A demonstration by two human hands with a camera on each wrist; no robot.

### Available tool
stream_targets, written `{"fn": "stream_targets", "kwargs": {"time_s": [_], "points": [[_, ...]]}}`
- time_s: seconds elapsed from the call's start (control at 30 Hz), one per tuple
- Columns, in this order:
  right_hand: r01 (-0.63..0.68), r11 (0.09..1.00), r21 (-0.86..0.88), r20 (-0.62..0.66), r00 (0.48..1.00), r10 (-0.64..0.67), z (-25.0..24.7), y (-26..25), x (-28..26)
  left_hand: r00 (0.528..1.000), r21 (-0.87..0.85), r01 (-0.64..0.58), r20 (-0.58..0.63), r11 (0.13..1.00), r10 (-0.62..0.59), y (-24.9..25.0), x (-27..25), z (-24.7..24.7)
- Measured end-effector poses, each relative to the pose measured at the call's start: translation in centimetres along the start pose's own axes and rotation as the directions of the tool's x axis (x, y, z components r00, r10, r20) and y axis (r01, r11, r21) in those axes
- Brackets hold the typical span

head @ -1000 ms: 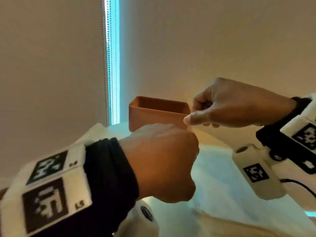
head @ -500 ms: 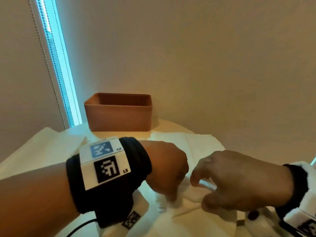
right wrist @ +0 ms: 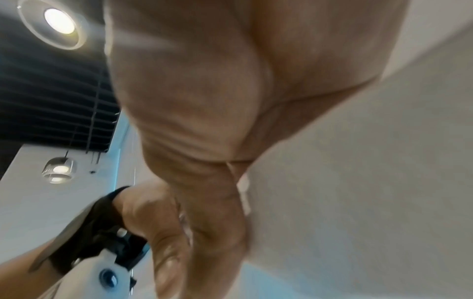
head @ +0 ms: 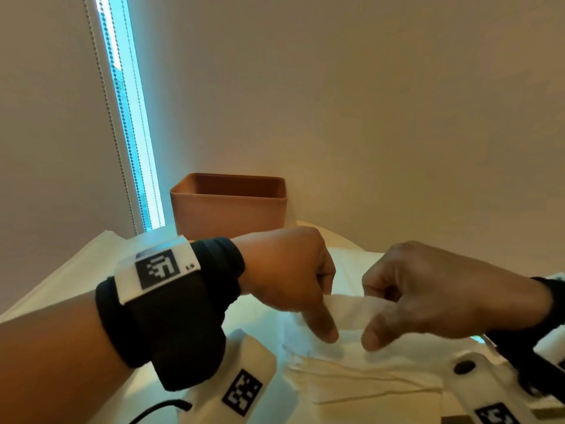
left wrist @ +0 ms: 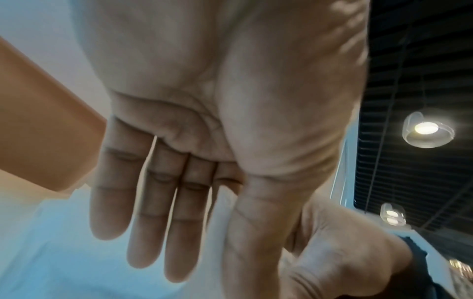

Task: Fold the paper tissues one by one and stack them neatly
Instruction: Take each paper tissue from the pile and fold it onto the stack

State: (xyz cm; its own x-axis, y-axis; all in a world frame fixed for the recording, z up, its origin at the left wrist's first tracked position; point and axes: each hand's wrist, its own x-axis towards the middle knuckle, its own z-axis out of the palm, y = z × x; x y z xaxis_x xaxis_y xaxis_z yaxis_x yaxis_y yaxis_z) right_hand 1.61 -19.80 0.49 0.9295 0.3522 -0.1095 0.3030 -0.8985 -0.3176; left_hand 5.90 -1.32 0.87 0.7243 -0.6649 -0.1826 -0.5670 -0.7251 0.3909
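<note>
A white paper tissue (head: pixel 348 312) hangs stretched between my two hands above the table. My left hand (head: pixel 325 313) pinches its left end, thumb pointing down in front and fingers behind. My right hand (head: pixel 376 319) pinches the right end the same way, a short gap away. Under them lies a folded white tissue (head: pixel 373 384) with layered edges. In the left wrist view my left fingers (left wrist: pixel 153 222) look nearly straight, and the tissue is hidden there. In the right wrist view a sliver of the white tissue (right wrist: pixel 243 186) shows between thumb and fingers.
A brown open box (head: pixel 229 206) stands at the back of the table against the wall. An unfolded tissue (head: pixel 88 264) lies at the left, and another tissue sheet (head: pixel 351 255) is behind my hands. A window strip (head: pixel 128 117) is at the far left.
My hands came down from in front of the brown box to the tissues on the table. They now hold a tissue edge raised a little between them.
</note>
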Motion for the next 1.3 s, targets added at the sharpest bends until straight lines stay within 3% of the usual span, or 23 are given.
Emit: {"fn": "stream_targets", "kwargs": {"time_s": [0.1, 0.2, 0.27, 0.37, 0.47, 0.53, 0.63, 0.7, 0.8, 0.9, 0.97, 1.03, 1.1, 1.2, 1.3], "points": [[0.038, 0.987, 0.157, 0.015, 0.999, -0.041, -1.3, 0.5, 0.1, 0.997, -0.098, 0.020, -0.073, 0.995, -0.027, -0.2, -0.8, -1.0], [0.068, 0.963, 0.262, -0.035, 0.998, -0.061, -3.2, 0.6, 0.2, 0.940, -0.233, 0.005, -0.330, 0.972, -0.084, -0.5, -1.7, -2.3], [0.101, 0.946, 0.308, -0.117, 0.991, -0.067, -4.8, 0.3, 0.7, 0.828, -0.327, -0.052, -0.542, 0.943, -0.143, -0.8, -2.3, -3.1], [0.196, 0.870, 0.451, -0.222, 0.970, -0.103, -6.8, -0.4, 1.5, 0.626, -0.280, -0.113, -0.765, 0.953, -0.151, -1.2, -3.4, -3.6], [0.281, 0.752, 0.596, -0.280, 0.951, -0.133, -8.2, -1.7, 2.5, 0.546, -0.202, -0.136, -0.832, 0.970, -0.097, -1.0, -4.8, -2.9], [0.314, 0.698, 0.644, -0.276, 0.946, -0.170, -8.8, -3.0, 3.2, 0.569, -0.200, -0.145, -0.818, 0.969, -0.084, -0.9, -5.5, -2.2], [0.356, 0.629, 0.691, -0.247, 0.934, -0.257, -8.7, -5.3, 4.0, 0.646, -0.250, -0.104, -0.753, 0.963, -0.126, -1.2, -5.7, -1.2], [0.381, 0.584, 0.717, -0.230, 0.920, -0.318, -8.3, -6.8, 4.6, 0.673, -0.287, -0.145, -0.730, 0.947, -0.118, -1.5, -5.6, -0.9], [0.360, 0.522, 0.773, -0.160, 0.907, -0.390, -8.0, -8.3, 5.4, 0.638, -0.352, -0.281, -0.763, 0.893, -0.100, -1.7, -5.7, -0.8], [0.309, 0.566, 0.764, -0.057, 0.907, -0.418, -8.0, -9.0, 5.9, 0.577, -0.380, -0.337, -0.807, 0.862, -0.130, -2.0, -6.4, -1.1], [0.299, 0.619, 0.726, -0.065, 0.927, -0.370, -8.4, -9.4, 6.3, 0.596, -0.437, -0.362, -0.787, 0.823, -0.156, -2.2, -7.2, -1.4], [0.333, 0.672, 0.661, -0.170, 0.939, -0.298, -9.0, -9.5, 6.4, 0.652, -0.531, -0.355, -0.731, 0.769, -0.203, -2.8, -8.0, -1.6], [0.399, 0.683, 0.612, -0.256, 0.917, -0.306, -9.4, -9.4, 6.5, 0.670, -0.580, -0.321, -0.698, 0.749, -0.254, -3.5, -8.8, -1.6], [0.487, 0.659, 0.574, -0.298, 0.873, -0.385, -9.6, -9.5, 7.1, 0.619, -0.578, -0.279, -0.719, 0.767, -0.316, -4.6, -10.1, -1.5], [0.499, 0.682, 0.535, -0.198, 0.859, -0.473, -10.2, -9.4, 8.3, 0.556, -0.575, -0.261, -0.746, 0.775, -0.366, -5.2, -11.8, -1.4]]}}
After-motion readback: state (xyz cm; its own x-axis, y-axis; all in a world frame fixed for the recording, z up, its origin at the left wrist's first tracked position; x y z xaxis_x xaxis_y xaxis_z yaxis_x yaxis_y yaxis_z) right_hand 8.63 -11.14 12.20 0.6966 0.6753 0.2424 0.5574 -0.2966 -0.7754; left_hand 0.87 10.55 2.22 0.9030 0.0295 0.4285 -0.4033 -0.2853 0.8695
